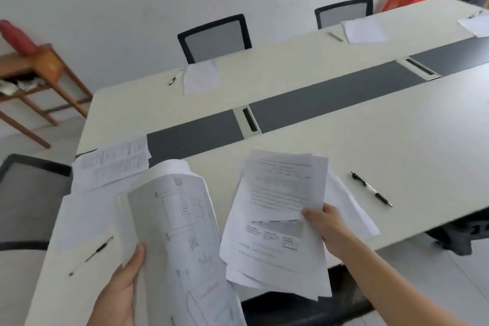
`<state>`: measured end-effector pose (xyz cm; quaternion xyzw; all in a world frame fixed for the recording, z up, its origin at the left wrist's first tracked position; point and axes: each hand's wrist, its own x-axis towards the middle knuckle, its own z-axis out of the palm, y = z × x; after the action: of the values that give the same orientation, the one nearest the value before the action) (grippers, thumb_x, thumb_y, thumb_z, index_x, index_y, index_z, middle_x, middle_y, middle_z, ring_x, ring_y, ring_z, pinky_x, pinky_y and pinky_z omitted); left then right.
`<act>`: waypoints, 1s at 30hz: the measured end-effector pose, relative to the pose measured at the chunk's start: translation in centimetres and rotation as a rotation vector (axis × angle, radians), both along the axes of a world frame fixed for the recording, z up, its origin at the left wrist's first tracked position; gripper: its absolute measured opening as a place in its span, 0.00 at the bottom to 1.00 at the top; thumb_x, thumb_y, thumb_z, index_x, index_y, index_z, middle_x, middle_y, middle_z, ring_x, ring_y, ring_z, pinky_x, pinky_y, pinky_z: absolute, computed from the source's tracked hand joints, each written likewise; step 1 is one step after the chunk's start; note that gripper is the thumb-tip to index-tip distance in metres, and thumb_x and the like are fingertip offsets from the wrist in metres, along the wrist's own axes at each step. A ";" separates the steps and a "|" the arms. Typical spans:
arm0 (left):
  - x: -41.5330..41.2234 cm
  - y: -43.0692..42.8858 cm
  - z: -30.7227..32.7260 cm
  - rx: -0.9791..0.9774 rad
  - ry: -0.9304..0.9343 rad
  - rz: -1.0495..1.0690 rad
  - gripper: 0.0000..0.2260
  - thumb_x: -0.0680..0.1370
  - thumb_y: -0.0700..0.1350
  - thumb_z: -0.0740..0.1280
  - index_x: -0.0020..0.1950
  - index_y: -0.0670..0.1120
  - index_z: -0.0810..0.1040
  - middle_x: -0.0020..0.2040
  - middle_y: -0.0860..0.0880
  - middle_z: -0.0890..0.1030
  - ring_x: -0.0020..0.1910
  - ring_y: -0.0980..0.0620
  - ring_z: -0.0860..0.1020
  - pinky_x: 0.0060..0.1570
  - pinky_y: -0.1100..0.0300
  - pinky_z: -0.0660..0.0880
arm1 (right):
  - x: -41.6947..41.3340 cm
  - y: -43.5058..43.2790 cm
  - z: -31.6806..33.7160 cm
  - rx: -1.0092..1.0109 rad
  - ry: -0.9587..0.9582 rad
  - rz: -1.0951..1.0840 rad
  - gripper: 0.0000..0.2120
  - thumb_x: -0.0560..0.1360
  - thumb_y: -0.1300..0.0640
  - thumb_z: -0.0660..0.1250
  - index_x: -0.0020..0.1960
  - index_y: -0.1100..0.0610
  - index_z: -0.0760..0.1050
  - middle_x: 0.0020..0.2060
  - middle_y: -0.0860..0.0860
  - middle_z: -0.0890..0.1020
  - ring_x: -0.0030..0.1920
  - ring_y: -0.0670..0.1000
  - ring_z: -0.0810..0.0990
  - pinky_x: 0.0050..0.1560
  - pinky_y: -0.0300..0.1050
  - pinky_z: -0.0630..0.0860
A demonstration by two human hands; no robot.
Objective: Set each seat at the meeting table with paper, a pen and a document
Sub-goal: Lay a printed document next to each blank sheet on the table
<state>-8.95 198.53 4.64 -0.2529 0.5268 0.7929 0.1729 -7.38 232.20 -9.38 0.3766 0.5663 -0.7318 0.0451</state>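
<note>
My left hand [119, 288] grips a stack of printed documents [182, 235] with line drawings, held above the near table corner. My right hand [324, 222] holds a second printed document [277, 209] over blank paper [352, 209] at the near seat. A black pen [371, 189] lies right of that paper. On the left end lie a printed document [113, 160], blank paper [84, 217] and a pen [91, 255]. Across the table, paper [201, 77] with a pen [175, 77] marks one seat, and paper [364, 31] with a pen [334, 36] marks another.
The white meeting table [397, 130] has a dark grey centre strip with cable slots [250, 119]. Mesh chairs stand at the far side [215, 37] [344, 14] and at the left end [31, 193]. A wooden side table [39, 79] stands at left. More paper [475, 24] lies far right.
</note>
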 end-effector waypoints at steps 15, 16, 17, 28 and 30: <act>-7.8 -6.7 -2.6 0.047 -0.086 -0.029 0.18 0.75 0.50 0.63 0.62 0.46 0.79 0.56 0.45 0.84 0.46 0.46 0.85 0.41 0.48 0.82 | -8.2 -3.0 -7.3 0.554 -0.381 0.124 0.15 0.72 0.65 0.58 0.50 0.52 0.80 0.41 0.50 0.84 0.41 0.55 0.82 0.45 0.54 0.83; -8.1 -6.8 -2.7 0.040 -0.095 -0.040 0.19 0.75 0.51 0.64 0.62 0.46 0.79 0.57 0.45 0.84 0.48 0.45 0.85 0.43 0.48 0.82 | -8.2 -3.0 -7.2 0.576 -0.378 0.144 0.14 0.73 0.64 0.60 0.54 0.52 0.78 0.44 0.50 0.84 0.43 0.55 0.82 0.45 0.52 0.82; -8.5 -6.8 -2.8 0.030 -0.102 -0.048 0.18 0.75 0.51 0.64 0.61 0.46 0.80 0.57 0.45 0.84 0.49 0.45 0.84 0.43 0.48 0.82 | -8.1 -3.0 -7.1 0.612 -0.384 0.171 0.16 0.74 0.62 0.62 0.60 0.53 0.75 0.48 0.51 0.83 0.46 0.55 0.82 0.45 0.51 0.80; -9.6 -0.4 -2.1 0.142 -0.109 -0.392 0.15 0.78 0.50 0.62 0.60 0.44 0.80 0.53 0.42 0.85 0.44 0.43 0.85 0.39 0.50 0.83 | -3.2 -10.6 3.2 0.032 -0.073 0.276 0.23 0.74 0.36 0.64 0.60 0.52 0.79 0.56 0.50 0.84 0.59 0.51 0.81 0.60 0.47 0.76; -9.1 1.6 -1.8 0.123 -0.091 -0.479 0.14 0.78 0.49 0.62 0.56 0.43 0.81 0.49 0.42 0.85 0.41 0.44 0.85 0.36 0.51 0.83 | -1.6 -11.6 4.2 -0.290 -0.032 0.171 0.28 0.75 0.33 0.60 0.62 0.52 0.78 0.58 0.55 0.84 0.60 0.56 0.82 0.66 0.57 0.73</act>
<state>-18.07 200.13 2.86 -0.1454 0.5140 0.7477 0.3944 -8.94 220.59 -5.17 0.3281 0.4838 -0.7933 0.1700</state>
